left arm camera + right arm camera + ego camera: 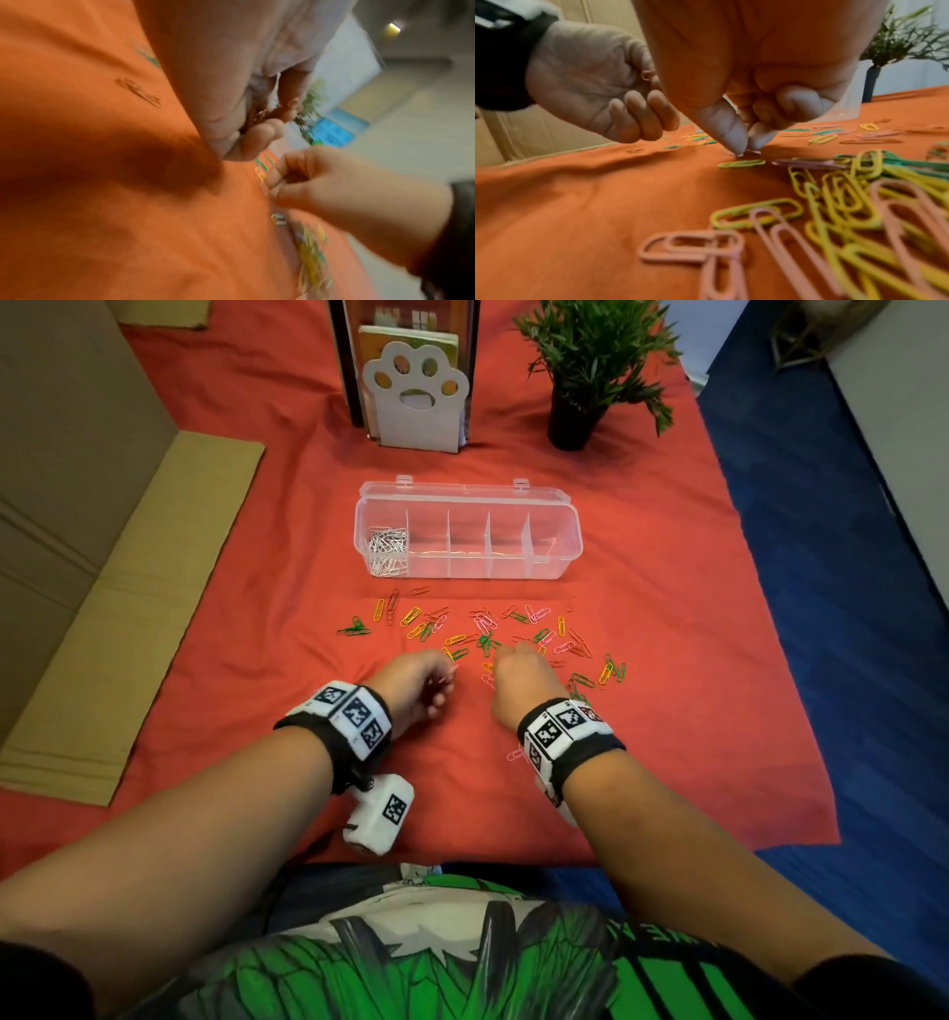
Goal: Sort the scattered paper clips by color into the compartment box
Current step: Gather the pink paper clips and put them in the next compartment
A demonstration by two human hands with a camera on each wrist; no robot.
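Note:
The clear compartment box stands open mid-table, with white clips in its leftmost compartment. Green, yellow, pink and red paper clips lie scattered on the red cloth in front of it. My left hand hovers just above the cloth with its fingers curled around a few red clips. Beside it, my right hand reaches down among the clips, thumb and forefinger pinching a pale pink clip that lies on the cloth. The other compartments look nearly empty.
A white paw-shaped book holder and a potted plant stand behind the box. Cardboard lies along the left. The cloth's right edge drops to blue floor. A lone pink clip lies by my right wrist.

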